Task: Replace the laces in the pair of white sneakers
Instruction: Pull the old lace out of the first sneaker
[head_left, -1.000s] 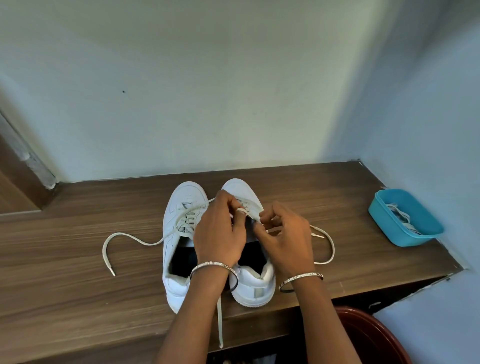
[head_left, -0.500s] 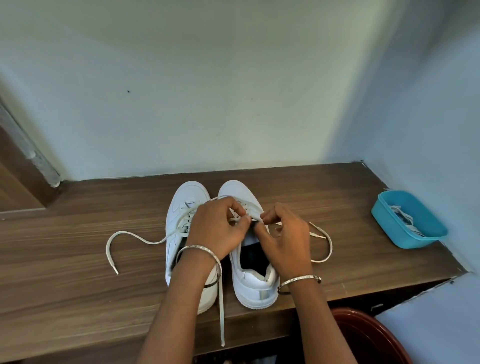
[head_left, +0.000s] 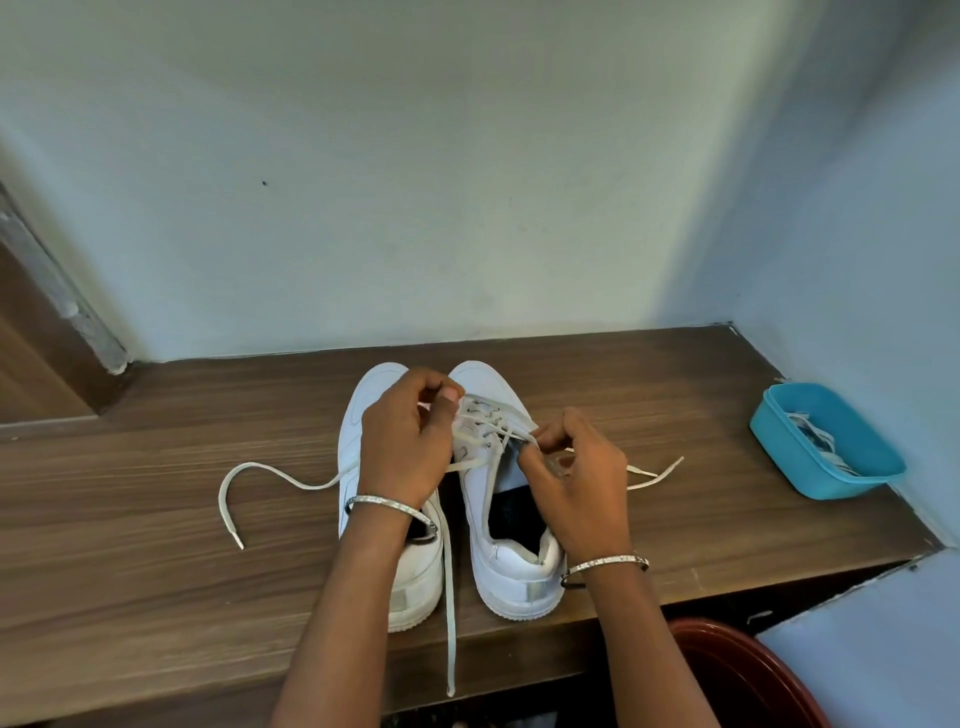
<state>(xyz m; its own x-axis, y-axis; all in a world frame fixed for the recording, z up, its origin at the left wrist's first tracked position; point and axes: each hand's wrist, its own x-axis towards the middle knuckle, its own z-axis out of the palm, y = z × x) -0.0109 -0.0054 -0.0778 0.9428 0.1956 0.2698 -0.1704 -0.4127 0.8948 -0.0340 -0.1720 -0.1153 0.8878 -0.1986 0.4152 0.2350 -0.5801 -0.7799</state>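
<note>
Silver bangles (head_left: 382, 501) on both wrists

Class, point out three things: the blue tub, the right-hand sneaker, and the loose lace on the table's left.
blue tub (head_left: 784, 457): head view, outer left wall.
right-hand sneaker (head_left: 511, 571): head view, heel.
loose lace (head_left: 249, 465): head view, top of its curve.

2 white sneakers (head_left: 374, 400) (head_left: 514, 561), 2 hands (head_left: 405, 447) (head_left: 582, 483), 2 bangles (head_left: 384, 503) (head_left: 605, 562), 1 blue tub (head_left: 810, 475), 1 red-brown basin (head_left: 737, 675); laces (head_left: 291, 480) too tangled to count

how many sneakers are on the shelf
2. The left sneaker stands on the wooden shelf, partly under the left hand; the right sneaker stands beside it, its lace pinched by that hand and the right hand. No others show.
</note>
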